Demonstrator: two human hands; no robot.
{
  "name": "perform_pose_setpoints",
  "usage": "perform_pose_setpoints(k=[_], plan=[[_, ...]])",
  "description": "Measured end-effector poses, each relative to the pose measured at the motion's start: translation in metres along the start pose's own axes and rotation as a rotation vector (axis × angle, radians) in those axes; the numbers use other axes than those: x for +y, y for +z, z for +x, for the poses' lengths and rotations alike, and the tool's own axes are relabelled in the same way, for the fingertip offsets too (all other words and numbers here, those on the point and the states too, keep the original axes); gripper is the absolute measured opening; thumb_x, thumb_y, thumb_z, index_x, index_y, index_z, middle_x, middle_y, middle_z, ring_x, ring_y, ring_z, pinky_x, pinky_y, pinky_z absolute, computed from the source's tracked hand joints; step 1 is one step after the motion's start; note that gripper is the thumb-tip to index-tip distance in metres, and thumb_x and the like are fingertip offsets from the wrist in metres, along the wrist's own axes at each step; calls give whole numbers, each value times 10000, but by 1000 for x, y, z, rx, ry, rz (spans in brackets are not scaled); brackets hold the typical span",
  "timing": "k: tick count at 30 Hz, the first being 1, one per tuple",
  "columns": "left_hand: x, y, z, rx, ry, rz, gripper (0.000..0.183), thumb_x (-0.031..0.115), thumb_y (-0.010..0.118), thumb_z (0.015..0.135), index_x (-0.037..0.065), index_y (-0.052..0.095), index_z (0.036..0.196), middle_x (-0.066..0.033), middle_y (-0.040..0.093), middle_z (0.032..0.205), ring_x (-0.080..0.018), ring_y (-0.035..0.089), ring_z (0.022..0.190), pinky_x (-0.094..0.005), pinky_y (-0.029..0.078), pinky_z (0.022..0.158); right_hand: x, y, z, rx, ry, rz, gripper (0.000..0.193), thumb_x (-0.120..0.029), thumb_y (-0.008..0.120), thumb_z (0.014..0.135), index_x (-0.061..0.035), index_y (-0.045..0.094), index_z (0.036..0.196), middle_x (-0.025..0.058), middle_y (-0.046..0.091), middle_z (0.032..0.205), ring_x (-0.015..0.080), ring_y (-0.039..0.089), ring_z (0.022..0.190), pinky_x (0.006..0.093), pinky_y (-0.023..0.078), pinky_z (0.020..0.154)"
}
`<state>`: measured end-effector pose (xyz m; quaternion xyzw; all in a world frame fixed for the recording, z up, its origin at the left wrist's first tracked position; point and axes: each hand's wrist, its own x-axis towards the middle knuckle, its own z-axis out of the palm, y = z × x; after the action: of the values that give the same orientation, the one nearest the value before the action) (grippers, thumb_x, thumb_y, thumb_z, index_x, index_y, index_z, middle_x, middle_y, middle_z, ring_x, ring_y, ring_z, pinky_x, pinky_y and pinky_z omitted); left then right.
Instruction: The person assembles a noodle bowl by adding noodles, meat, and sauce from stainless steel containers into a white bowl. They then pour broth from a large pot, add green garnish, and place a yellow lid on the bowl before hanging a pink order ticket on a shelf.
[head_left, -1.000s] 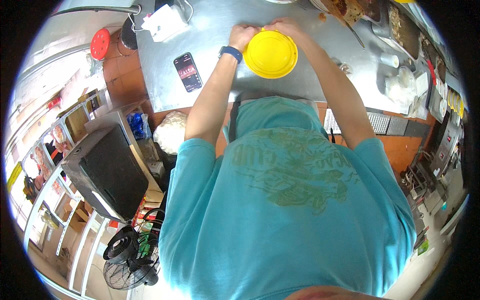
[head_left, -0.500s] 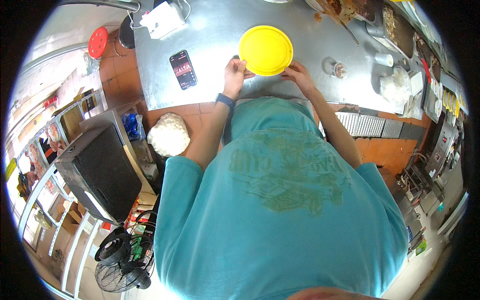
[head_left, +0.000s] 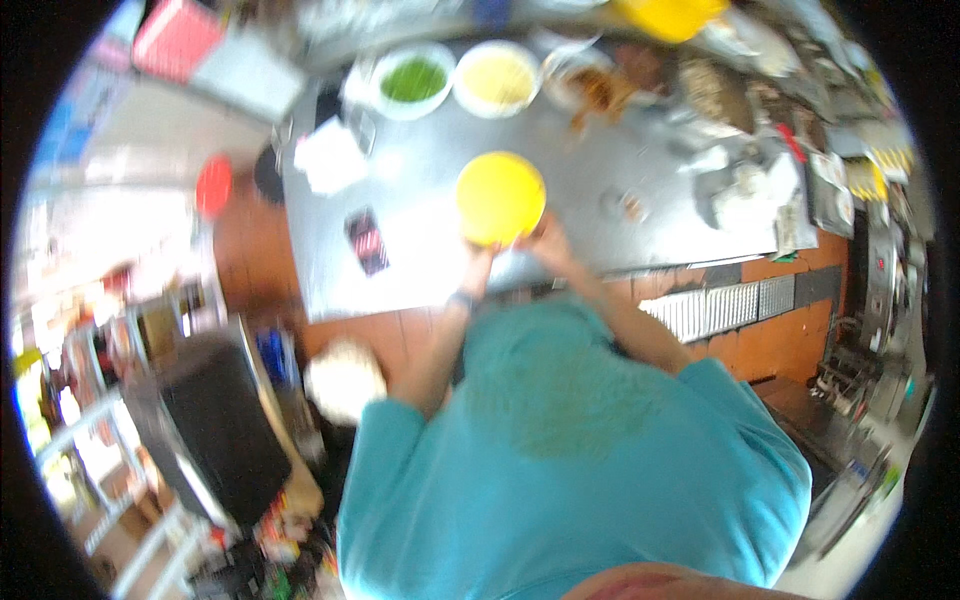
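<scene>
A round, flat yellow plate or lid (head_left: 501,198) is held over the metal table (head_left: 420,190), its face turned up. My left hand (head_left: 479,262) grips its near edge at the left, and my right hand (head_left: 545,246) grips the near right edge. Both hands are blurred, and the fingers under the rim are hidden. Left of the yellow disc lies a phone (head_left: 367,242) with a lit screen. To the right stands a small clear cup (head_left: 632,208) with something brownish in it.
At the back are a bowl of chopped greens (head_left: 413,80), a bowl of pale yellow food (head_left: 497,80) and a dish of brown food (head_left: 600,92). A white box (head_left: 330,158) sits at the back left, plastic bags (head_left: 745,195) at the right. A red stool (head_left: 214,185) stands beyond the left edge.
My view has tilted up, bringing the bowls at the back into sight and shifting the table lower in the picture. Both hands still hold the yellow disc, which now appears slightly further left.
</scene>
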<state>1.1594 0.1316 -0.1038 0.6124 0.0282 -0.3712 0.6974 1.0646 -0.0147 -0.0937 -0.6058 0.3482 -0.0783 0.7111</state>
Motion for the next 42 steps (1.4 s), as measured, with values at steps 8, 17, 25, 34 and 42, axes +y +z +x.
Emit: perform_pose_setpoints(k=[8,17,25,34,42], plan=[[8,29,-10,92,161,-324,262,-17,667,755,-34,598,1008,-99,641,928,-193,628,786,-333,547,723,-49,2,-21,22,14,-355,527,-238,776,726,-45,594,1181,138,685,936,230,684,715,373,554,678],[-8,42,0,181,306,-44,273,125,659,921,-67,598,1106,-120,663,1036,-188,634,908,-331,520,770,-134,-155,-83,170,-41,-627,252,-288,627,903,-55,720,884,68,713,689,171,696,608,324,557,608],[-6,89,-46,314,135,-190,276,182,679,910,80,519,1110,-108,629,1125,-230,645,1003,-359,570,745,-177,-307,-109,529,-228,-266,191,-187,637,937,3,652,921,75,672,675,132,629,546,287,496,519],[-1,271,-156,188,182,-250,521,187,577,913,134,433,1410,-108,512,1358,-277,525,1213,-473,452,986,-143,-466,-78,-53,-279,-90,257,-228,602,985,-18,607,1132,59,674,909,121,657,780,277,549,668],[-35,516,-189,-140,44,-289,566,169,613,893,89,415,1418,-98,521,1360,-278,552,1224,-460,481,999,-154,-583,-113,-769,17,505,667,-375,575,984,-65,274,1492,130,498,1380,251,585,1179,437,537,947]])
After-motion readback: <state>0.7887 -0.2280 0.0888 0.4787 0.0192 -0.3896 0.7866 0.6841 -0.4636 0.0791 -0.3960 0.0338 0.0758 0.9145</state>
